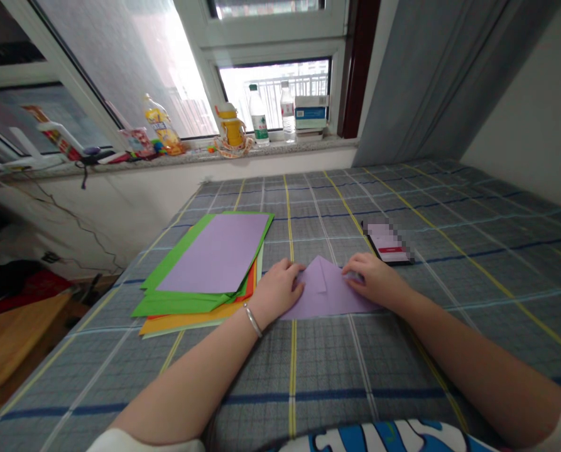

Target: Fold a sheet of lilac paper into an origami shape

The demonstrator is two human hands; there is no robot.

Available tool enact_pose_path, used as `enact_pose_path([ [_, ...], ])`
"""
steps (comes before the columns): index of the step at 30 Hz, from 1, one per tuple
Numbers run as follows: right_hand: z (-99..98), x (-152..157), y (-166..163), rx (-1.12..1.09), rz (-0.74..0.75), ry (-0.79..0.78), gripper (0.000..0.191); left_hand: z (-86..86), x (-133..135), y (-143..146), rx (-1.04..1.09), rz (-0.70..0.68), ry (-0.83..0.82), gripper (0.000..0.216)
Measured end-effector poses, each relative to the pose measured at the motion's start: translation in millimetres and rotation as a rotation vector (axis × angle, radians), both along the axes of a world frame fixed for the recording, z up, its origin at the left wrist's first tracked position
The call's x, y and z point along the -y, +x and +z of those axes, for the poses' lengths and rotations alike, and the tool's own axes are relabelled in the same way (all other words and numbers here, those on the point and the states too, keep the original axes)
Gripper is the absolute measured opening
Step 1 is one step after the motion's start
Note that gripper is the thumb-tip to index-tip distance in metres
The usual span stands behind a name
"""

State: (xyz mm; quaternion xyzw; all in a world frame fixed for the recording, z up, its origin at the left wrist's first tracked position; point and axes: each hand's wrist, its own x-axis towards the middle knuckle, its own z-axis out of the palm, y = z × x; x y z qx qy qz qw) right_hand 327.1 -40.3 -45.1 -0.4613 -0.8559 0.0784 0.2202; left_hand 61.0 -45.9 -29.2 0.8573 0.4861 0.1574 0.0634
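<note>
A sheet of purple paper (325,300), folded to a peak at the top, lies on the checked bedspread in front of me. A small folded flap shows near its middle. My left hand (279,285), with a silver bangle at the wrist, grips the paper's left slanting edge between thumb and curled fingers. On the right slanting edge, my right hand (373,279) pinches the same paper, its fingertips bent in. Part of each lower side is hidden under the hands.
Left of my hands sits a stack of coloured sheets (217,251), purple on top of green and orange. A phone (389,243) with a lit screen lies beyond my right hand. Bottles (258,119) and a yellow flask (232,129) stand on the windowsill. The bed's edge runs down the left.
</note>
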Motion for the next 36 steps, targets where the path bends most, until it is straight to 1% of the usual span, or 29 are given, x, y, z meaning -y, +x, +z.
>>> enact_pose_path([
  [2, 0.7, 2.0, -2.9, -0.010, 0.110, 0.006, 0.015, -1.5, -0.2, 0.5, -0.014, -0.112, 0.080, 0.032],
  [5, 4.1, 7.7, -8.3, -0.006, 0.263, -0.022, 0.016, -3.8, -1.2, 1.6, -0.038, -0.304, 0.113, 0.028],
  [6, 5.8, 9.8, -9.8, 0.002, 0.293, -0.028, 0.019, -4.5, -1.2, 2.0, -0.038, -0.347, 0.111, 0.027],
  [8, 9.3, 13.5, -11.8, 0.025, 0.324, -0.025, 0.030, -5.9, -0.5, 2.8, -0.027, -0.395, 0.086, 0.029],
  [9, 10.7, 14.7, -12.3, 0.037, 0.331, -0.017, 0.037, -6.6, 0.4, 3.1, -0.027, -0.404, 0.063, 0.033],
  [11, 12.4, 15.9, -12.4, 0.059, 0.340, -0.006, 0.048, -8.0, 2.6, 3.5, -0.058, -0.405, 0.007, 0.048],
  [13, 12.4, 15.7, -12.2, 0.079, 0.347, -0.002, 0.053, -8.7, 5.1, 3.8, -0.121, -0.402, -0.050, 0.063],
  [15, 11.6, 15.3, -12.2, 0.099, 0.353, -0.002, 0.051, -8.2, 7.0, 4.1, -0.179, -0.401, -0.093, 0.071],
  [17, 11.4, 15.7, -12.6, 0.119, 0.360, 0.001, 0.044, -7.0, 8.2, 4.2, -0.211, -0.405, -0.123, 0.079],
  [19, 12.7, 17.2, -13.3, 0.140, 0.353, 0.003, 0.038, -5.5, 8.4, 4.2, -0.215, -0.408, -0.141, 0.088],
  [21, 15.2, 19.4, -13.9, 0.164, 0.341, 0.000, 0.032, -4.2, 8.0, 4.1, -0.199, -0.410, -0.147, 0.093],
  [31, 23.8, 24.2, -14.7, 0.201, 0.284, -0.029, 0.018, -0.1, 6.9, 3.2, -0.178, -0.401, -0.153, 0.082],
  [33, 25.3, 25.7, -15.6, 0.228, 0.254, -0.034, 0.018, 1.9, 6.9, 2.9, -0.169, -0.407, -0.132, 0.076],
  [36, 27.9, 28.7, -17.3, 0.284, 0.221, -0.022, 0.018, 8.3, 7.9, 3.3, -0.159, -0.418, -0.037, 0.060],
])
